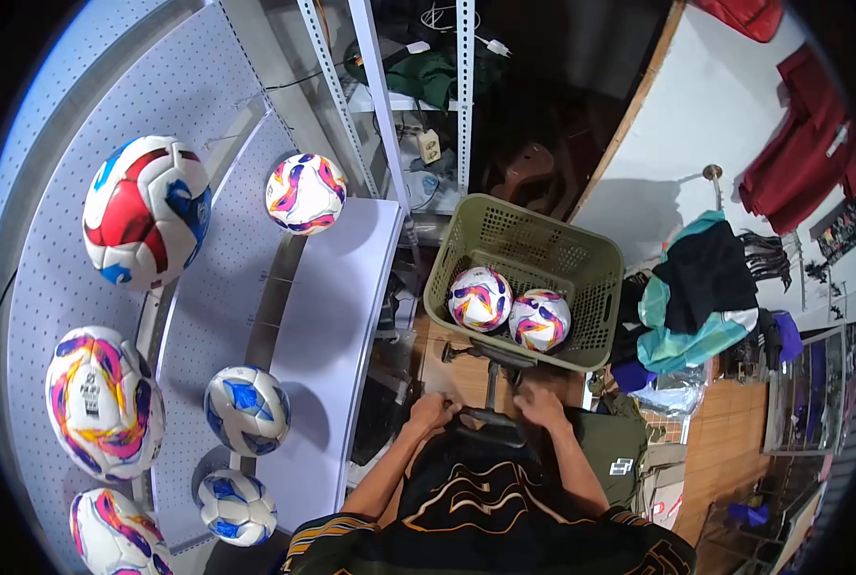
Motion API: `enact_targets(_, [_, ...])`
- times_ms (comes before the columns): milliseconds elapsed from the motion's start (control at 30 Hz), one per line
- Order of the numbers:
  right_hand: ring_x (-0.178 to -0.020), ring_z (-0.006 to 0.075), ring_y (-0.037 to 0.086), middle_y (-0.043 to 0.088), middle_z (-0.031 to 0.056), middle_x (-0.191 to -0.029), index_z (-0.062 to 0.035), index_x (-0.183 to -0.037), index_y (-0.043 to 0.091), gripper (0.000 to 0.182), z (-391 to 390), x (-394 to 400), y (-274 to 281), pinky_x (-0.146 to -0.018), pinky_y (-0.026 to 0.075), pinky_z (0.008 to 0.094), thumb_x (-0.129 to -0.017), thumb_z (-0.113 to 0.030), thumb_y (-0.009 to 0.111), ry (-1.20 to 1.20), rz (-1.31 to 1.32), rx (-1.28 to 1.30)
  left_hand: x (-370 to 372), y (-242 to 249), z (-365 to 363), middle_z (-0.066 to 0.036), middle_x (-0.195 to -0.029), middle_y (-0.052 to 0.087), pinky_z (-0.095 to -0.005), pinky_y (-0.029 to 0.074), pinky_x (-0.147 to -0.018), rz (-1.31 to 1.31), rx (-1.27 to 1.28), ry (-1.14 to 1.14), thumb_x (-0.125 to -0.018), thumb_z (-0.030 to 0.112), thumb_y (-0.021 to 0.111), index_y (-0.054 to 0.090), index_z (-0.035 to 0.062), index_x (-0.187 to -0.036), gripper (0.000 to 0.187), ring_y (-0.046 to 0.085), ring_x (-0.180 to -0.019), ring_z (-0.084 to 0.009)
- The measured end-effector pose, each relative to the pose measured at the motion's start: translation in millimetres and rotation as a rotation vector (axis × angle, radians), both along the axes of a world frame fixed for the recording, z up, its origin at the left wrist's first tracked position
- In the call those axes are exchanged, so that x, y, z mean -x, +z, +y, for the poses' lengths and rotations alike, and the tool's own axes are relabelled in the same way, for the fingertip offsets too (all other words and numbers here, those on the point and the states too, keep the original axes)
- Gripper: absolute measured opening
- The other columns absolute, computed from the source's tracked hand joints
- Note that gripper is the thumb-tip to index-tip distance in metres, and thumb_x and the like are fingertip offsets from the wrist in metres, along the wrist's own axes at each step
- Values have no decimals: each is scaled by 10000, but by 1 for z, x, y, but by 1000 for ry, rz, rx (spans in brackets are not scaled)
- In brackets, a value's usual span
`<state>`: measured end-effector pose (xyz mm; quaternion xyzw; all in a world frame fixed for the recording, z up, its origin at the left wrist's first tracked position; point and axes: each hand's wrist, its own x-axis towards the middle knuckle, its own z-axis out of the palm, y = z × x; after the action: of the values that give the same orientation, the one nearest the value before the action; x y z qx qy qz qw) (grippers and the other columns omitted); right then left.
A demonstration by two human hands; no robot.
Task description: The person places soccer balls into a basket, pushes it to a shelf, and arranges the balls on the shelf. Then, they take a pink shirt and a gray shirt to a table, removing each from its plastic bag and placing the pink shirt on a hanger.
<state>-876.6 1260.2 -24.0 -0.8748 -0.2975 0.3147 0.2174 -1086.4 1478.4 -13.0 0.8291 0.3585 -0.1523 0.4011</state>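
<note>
An olive-green plastic basket (pixel 596 287) stands in front of me and holds two white balls with pink, purple and orange patterns, a left ball (pixel 480 299) and a right ball (pixel 540 320). Between the basket and my body is a black cart handle (pixel 490 418) on an upright post. My left hand (pixel 433 412) is closed, its fingertips right at the handle's left end. On the other side, my right hand (pixel 542 406) is beside the handle's right part, its fingers bent and blurred; I cannot tell whether it grips anything.
At left, white perforated shelves (pixel 337 287) carry several balls, including a red, white and blue ball (pixel 147 213) and a blue-and-white ball (pixel 247 410). Hanging clothes (pixel 701 292) line the right wall. A metal rack (pixel 466 105) stands behind the basket.
</note>
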Motion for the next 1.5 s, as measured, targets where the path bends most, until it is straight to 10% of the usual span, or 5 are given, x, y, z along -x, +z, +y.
enact_targets(267, [-1185, 343, 633, 644, 262, -1265, 16, -1433, 451, 701, 169, -143, -101, -997, 483, 374, -942, -446, 644, -343, 197, -404, -162, -77, 76, -197, -1197, 673, -346, 524, -893, -624, 486, 415, -864, 378, 786, 489, -108, -1376, 766, 660, -1041, -231])
enact_targets(700, [-1432, 410, 371, 420, 272, -1518, -14, -1518, 376, 946, 291, -230, -208, -1177, 299, 442, -903, -726, 477, -275, 309, 12, -256, -245, 137, -260, -1516, 425, -384, 358, -1160, -85, 486, 1347, -744, 590, 788, 328, -44, -1513, 1098, 435, -1402, -353])
enact_targets(1100, [-1278, 383, 517, 548, 265, -1374, 38, -1350, 537, 875, 284, -242, -169, -1071, 386, 427, -877, -699, 532, -318, 322, -76, -271, -180, 120, -271, -1410, 522, -415, 422, -1108, -171, 499, 1421, -626, 581, 836, 376, -22, -1478, 1140, 533, -1300, -352])
enact_targets(1233, [-1162, 304, 550, 594, 209, -1247, 38, -1265, 562, 670, 266, -258, -101, -1033, 403, 379, -937, -546, 583, -375, 190, -367, -279, -171, 106, -220, -1297, 574, -396, 514, -961, -489, 367, 1200, -777, 475, 817, 358, -34, -1414, 936, 616, -1142, -292])
enact_targets(1500, [-1203, 242, 531, 552, 170, -1315, 18, -1387, 442, 522, 282, -169, 110, -1055, 399, 354, -962, -218, 633, -163, 457, -987, -191, 85, 124, -172, -1330, 530, -344, 480, -985, -1139, 266, 1104, -885, 314, 776, 389, 23, -1418, 719, 567, -1167, -225])
